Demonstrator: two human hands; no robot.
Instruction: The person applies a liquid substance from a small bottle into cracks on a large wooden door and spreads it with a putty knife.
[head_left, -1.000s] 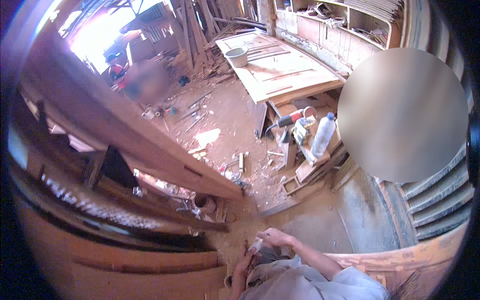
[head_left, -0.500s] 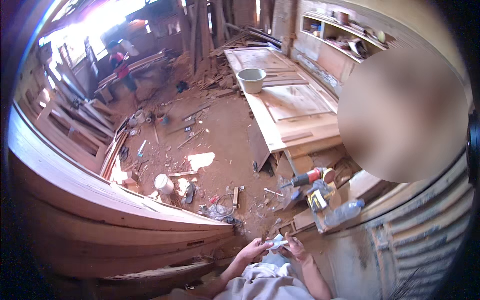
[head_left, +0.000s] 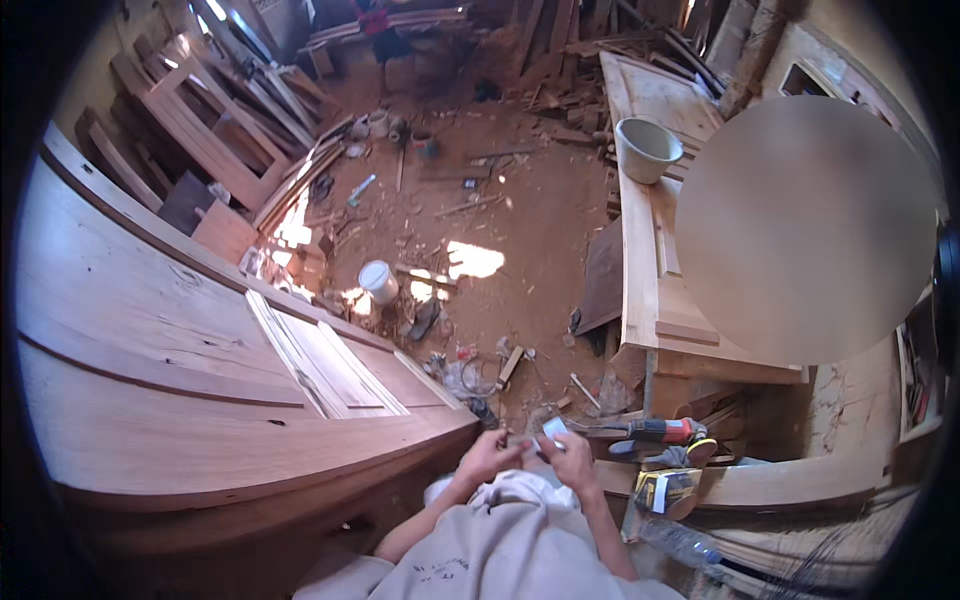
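Observation:
In front of my body, both hands are raised close together. My right hand (head_left: 571,462) is closed around a small flat white piece (head_left: 554,428) that sticks up past its fingers; what kind of thing it is I cannot make out. My left hand (head_left: 490,456) sits just left of it with fingers bent together, and whatever lies between them is too small to tell. To the right lie a red and black angle grinder (head_left: 665,431) with a yellow disc, a yellow and black box (head_left: 668,492) and a clear plastic bottle (head_left: 672,541).
A large panelled wooden door (head_left: 190,430) lies along my left. On the right, a pale bucket (head_left: 648,152) stands on another wooden door (head_left: 636,250). A white bucket (head_left: 379,282) and scraps litter the dirt floor. Far off stands a person (head_left: 378,22). A blurred patch hides the right.
The view has swung left and down, showing more of the left door. My hands, both at the white piece before, are now slightly apart, with the piece in the right.

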